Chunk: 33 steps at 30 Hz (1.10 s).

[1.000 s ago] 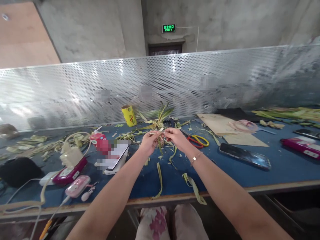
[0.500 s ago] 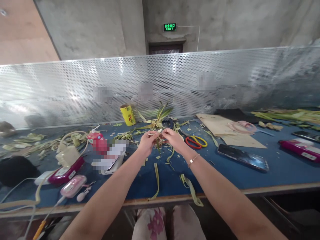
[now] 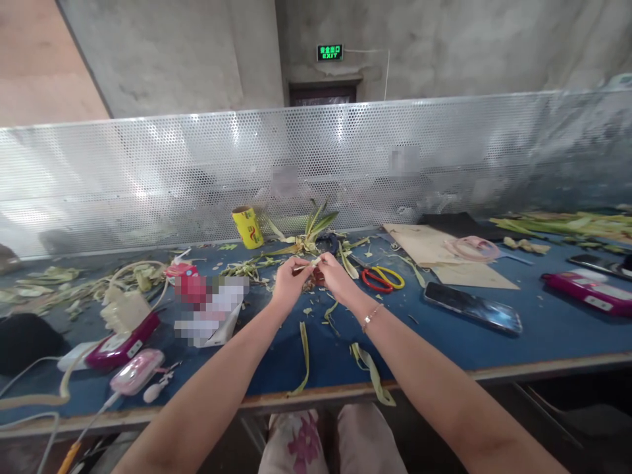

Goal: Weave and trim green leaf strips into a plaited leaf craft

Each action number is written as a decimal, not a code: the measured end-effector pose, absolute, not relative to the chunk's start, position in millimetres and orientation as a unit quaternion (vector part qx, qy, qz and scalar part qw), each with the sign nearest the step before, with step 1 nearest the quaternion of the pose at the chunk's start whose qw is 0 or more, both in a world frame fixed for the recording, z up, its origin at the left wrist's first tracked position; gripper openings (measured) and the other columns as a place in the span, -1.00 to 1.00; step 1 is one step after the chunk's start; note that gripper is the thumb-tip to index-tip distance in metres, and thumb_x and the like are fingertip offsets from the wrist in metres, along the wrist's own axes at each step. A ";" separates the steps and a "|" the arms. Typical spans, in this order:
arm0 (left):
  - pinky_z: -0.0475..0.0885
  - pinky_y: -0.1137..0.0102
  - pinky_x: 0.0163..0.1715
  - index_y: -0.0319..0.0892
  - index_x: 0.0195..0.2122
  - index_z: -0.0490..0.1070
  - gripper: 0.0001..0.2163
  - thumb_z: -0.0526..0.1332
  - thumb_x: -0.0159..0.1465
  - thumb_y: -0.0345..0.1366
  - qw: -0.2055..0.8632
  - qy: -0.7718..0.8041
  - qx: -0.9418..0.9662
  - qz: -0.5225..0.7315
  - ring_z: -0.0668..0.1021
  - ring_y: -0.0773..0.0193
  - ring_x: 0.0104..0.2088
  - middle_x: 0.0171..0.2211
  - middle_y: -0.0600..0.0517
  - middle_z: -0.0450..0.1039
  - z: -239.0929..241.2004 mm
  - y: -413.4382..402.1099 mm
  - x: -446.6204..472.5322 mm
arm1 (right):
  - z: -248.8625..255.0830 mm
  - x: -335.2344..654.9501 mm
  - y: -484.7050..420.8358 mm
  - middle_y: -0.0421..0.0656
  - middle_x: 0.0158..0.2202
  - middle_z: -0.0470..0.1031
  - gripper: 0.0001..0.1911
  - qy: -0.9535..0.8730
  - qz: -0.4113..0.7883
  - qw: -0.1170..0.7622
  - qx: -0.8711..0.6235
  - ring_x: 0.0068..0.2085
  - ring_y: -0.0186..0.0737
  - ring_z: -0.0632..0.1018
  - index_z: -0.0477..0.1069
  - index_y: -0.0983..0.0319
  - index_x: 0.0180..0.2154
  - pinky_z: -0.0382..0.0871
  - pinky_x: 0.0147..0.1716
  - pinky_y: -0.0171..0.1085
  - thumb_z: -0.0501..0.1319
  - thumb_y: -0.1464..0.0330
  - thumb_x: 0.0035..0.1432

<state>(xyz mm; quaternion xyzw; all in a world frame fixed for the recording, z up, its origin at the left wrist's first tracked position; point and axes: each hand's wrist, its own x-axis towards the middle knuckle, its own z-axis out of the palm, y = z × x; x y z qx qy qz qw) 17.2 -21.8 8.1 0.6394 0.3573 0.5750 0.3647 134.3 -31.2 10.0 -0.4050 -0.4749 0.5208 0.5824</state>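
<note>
My left hand (image 3: pixel 291 282) and my right hand (image 3: pixel 336 275) are close together over the middle of the blue table. Both are closed in a pinch on a small pale piece of plant leaf (image 3: pixel 315 263); its exact shape is mostly hidden by the fingers. Brownish scraps show just beneath the hands. Behind them lies a tuft of green leaves (image 3: pixel 318 222) among dry plant bits. Scissors with red and yellow handles (image 3: pixel 383 279) rest to the right of my right hand. Two curled leaf strips (image 3: pixel 305 355) (image 3: pixel 374 372) lie near the front edge.
A yellow roll (image 3: pixel 247 228) stands by the perforated metal screen (image 3: pixel 197 171). To the right are a phone (image 3: pixel 473 308), brown cardboard (image 3: pixel 419 247) and a purple power strip (image 3: pixel 587 293). On the left lie a red pack (image 3: pixel 185 283), a pink case (image 3: pixel 137 372) and cables.
The view has shifted slightly, so things sit a little further left. The fingers stay pinched together; the green bits that hung below them no longer show.
</note>
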 end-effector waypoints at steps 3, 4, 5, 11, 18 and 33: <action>0.36 0.41 -0.37 -0.19 -0.45 0.40 -0.85 0.31 -0.01 -0.26 0.362 0.352 0.645 0.574 0.49 0.32 -0.44 -0.47 0.05 0.46 6.6 -19.3 15.2 | 5.8 133.3 -27.6 -0.31 -0.56 0.23 -0.85 -0.485 0.510 0.587 -0.400 -0.51 -0.34 0.34 0.11 0.13 -0.45 0.28 -0.42 -0.29 0.09 0.27 0.05; 0.36 0.41 -0.36 -0.19 -0.45 0.41 -0.85 0.31 -0.01 -0.26 0.359 0.352 0.644 0.576 0.49 0.32 -0.43 -0.46 0.05 0.46 6.0 -18.2 14.9 | 4.3 133.5 -26.2 -0.30 -0.54 0.24 -0.83 -0.492 0.501 0.590 -0.399 -0.49 -0.34 0.34 0.11 0.14 -0.46 0.28 -0.42 -0.30 0.10 0.25 0.04; 0.35 0.42 -0.36 -0.19 -0.45 0.41 -0.84 0.32 -0.02 -0.26 0.357 0.354 0.638 0.583 0.49 0.33 -0.43 -0.46 0.05 0.46 5.3 -17.1 14.8 | 3.0 133.9 -24.9 -0.30 -0.52 0.25 -0.82 -0.500 0.489 0.595 -0.396 -0.47 -0.35 0.34 0.13 0.15 -0.46 0.27 -0.42 -0.31 0.11 0.23 0.02; 0.26 0.49 -0.49 -0.23 -0.48 0.38 -0.73 0.38 -0.12 -0.22 0.490 0.319 0.510 0.631 0.40 0.43 -0.56 -0.60 0.11 0.38 5.0 -14.6 17.5 | 0.2 138.7 -21.3 -0.27 -0.51 0.28 -0.81 -0.587 0.365 0.599 -0.405 -0.47 -0.37 0.32 0.23 0.20 -0.48 0.25 -0.42 -0.33 0.13 0.22 -0.05; 0.18 0.50 -0.58 -0.26 -0.50 0.38 -0.66 0.44 -0.24 -0.22 0.559 0.314 0.448 0.623 0.35 0.44 -0.61 -0.67 0.13 0.32 5.0 -13.4 17.8 | 4.4 141.6 -23.9 -0.28 -0.59 0.25 -0.88 -0.687 0.250 0.534 -0.424 -0.54 -0.34 0.30 0.19 0.19 -0.46 0.18 -0.50 -0.33 0.03 0.29 0.05; 0.27 0.49 -0.52 -0.27 -0.51 0.38 -0.69 0.43 -0.18 -0.24 0.624 0.247 0.458 0.583 0.42 0.44 -0.57 -0.60 0.09 0.39 3.6 -9.8 13.6 | 1.2 150.8 -22.2 -0.27 -0.56 0.31 -0.87 -0.734 0.185 0.500 -0.422 -0.51 -0.30 0.37 0.18 0.17 -0.38 0.20 -0.43 -0.33 -0.05 0.30 0.17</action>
